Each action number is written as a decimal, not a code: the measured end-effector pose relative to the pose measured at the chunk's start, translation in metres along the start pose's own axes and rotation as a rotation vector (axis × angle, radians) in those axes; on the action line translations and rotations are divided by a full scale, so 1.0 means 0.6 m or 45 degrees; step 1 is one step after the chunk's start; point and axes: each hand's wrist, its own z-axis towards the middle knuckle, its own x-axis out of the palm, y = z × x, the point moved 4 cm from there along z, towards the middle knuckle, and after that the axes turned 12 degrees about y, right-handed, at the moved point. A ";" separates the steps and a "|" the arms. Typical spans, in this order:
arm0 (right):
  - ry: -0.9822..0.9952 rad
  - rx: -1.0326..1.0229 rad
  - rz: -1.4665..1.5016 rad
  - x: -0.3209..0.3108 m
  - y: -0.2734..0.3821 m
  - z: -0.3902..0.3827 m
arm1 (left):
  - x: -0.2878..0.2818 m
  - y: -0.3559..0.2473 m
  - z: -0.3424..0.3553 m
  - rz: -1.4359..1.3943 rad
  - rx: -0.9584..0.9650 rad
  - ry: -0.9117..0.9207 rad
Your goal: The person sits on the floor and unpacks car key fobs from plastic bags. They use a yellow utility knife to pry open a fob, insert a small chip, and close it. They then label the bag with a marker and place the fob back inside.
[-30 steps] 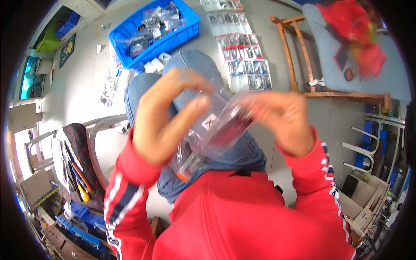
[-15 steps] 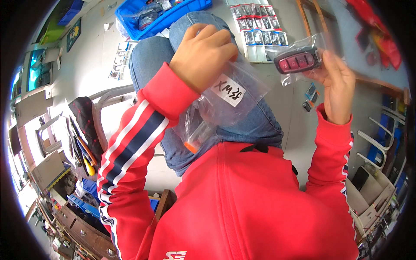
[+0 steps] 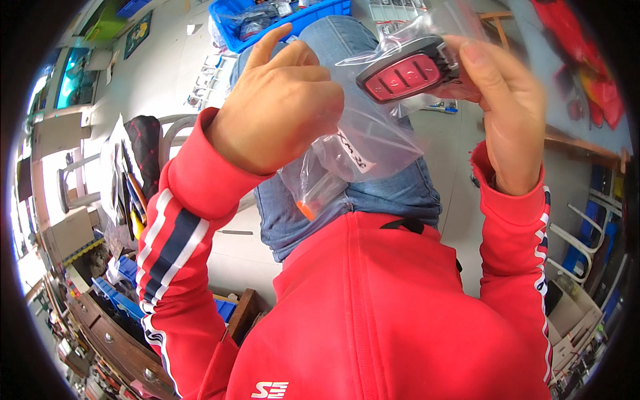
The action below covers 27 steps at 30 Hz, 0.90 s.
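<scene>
Held up in my right hand (image 3: 503, 100), closed at its edge, is a car key fob (image 3: 407, 73) with a red button face and a dark rim. Clear plastic wrapping surrounds the fob. My left hand (image 3: 283, 110) has its fingers curled on a larger clear zip bag (image 3: 383, 137), with only the index finger raised. A white handwritten label (image 3: 357, 153) shows on this bag, which hangs over my jeans (image 3: 400, 190). An orange-tipped piece (image 3: 306, 211) is at the bag's lower end. The left fingertips are hidden behind the hand.
Beyond my knees stands a blue bin (image 3: 230, 33) with bagged items in it. Packaged fobs lie in a white display tray (image 3: 397, 10) on the floor, with another such tray (image 3: 203, 83) to the left. A wood-edged table (image 3: 580, 152) is at the right, wooden drawers (image 3: 113, 337) lower left.
The fob in my right hand has come left and nearer, close to my left hand. My left hand has shifted left and its index finger has lifted.
</scene>
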 end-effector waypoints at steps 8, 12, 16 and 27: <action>0.102 -0.180 -0.186 0.036 0.057 -0.020 | -0.046 -0.021 -0.041 -0.861 -0.075 0.147; 0.093 -0.300 -0.329 0.003 0.111 -0.006 | -0.119 -0.039 -0.052 -0.753 0.083 -0.045; 0.112 -0.374 -0.402 -0.025 0.166 -0.002 | -0.162 -0.064 -0.074 -0.591 0.063 -0.008; 0.147 -0.620 -1.003 0.035 0.260 -0.007 | -0.237 -0.080 -0.111 -0.358 0.071 -0.135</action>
